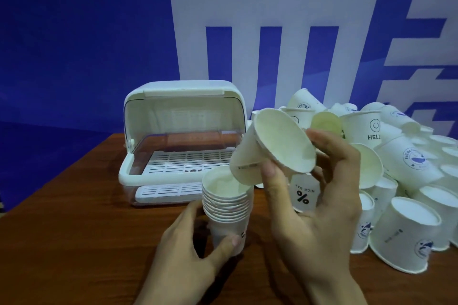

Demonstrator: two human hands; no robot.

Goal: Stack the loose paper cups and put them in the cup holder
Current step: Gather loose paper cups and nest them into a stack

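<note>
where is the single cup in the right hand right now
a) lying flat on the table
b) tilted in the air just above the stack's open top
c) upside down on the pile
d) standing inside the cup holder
b: the right hand holds the single cup tilted, its base nearing the mouth of the stack of cups that the left hand steadies.
</note>
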